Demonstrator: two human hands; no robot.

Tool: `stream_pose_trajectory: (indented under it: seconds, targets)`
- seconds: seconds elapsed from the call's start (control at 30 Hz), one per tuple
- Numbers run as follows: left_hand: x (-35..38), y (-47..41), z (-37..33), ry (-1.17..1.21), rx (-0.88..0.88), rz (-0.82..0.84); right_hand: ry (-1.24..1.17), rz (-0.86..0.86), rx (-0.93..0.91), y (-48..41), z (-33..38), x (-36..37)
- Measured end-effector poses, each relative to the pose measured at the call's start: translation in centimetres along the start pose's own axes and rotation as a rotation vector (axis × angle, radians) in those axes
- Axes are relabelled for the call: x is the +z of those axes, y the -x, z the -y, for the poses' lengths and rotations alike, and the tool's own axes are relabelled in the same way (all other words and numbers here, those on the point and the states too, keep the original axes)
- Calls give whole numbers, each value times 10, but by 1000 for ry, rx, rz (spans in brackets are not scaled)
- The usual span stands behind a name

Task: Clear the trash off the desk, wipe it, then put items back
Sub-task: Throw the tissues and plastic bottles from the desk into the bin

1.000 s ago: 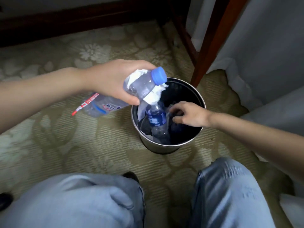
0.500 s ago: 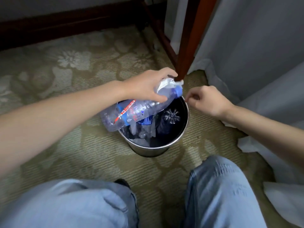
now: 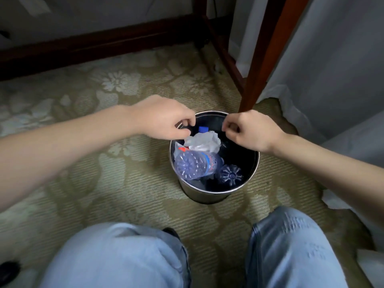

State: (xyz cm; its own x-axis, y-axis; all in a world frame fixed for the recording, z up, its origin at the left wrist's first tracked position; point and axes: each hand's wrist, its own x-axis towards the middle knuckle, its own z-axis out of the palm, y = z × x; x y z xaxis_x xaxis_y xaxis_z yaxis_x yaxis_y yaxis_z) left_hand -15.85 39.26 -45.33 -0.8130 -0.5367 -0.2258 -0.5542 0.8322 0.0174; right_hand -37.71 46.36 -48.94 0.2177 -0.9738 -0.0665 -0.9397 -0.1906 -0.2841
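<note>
Head cam: the bottle (image 3: 197,165) and crumpled tissue (image 3: 205,142) are down in the metal bin (image 3: 207,196) on the carpet (image 3: 124,183) (second bottle (image 3: 230,175) right beside them). Left hand (image 3: 164,119) and right hand (image 3: 251,132) hover at the far rim with fingers curled, can't tell if they're pinching anything.

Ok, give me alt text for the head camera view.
A round metal waste bin on patterned carpet holds clear plastic bottles and crumpled white paper. A person's left hand and right hand, fingers curled, are at its far rim, jeans-clad knees below.

round shiny metal bin (image 3: 204,195): glossy steel
clear plastic bottle (image 3: 195,165): ribbed, glossy
white crumpled paper (image 3: 204,141): matt
olive floral carpet (image 3: 116,163): ribbed weave
</note>
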Motion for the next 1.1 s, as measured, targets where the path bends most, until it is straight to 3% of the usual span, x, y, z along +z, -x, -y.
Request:
stream_pose_trajectory:
  seconds: [0.27, 0.67, 0.9, 1.1]
  targets:
    - [-81, 66, 12, -101, -21, -20, 271, -52, -352, -4, 63, -85]
    - [-273, 177, -12, 54, -305, -15, 266, -135, -408, 11, 169, -298]
    - [-368, 218, 5, 25, -309, -11, 343, -137, -509, -4, 225, -392]
    - [-408, 248, 70, -25, -263, -96, 435, -182, -640, -53, 263, -428]
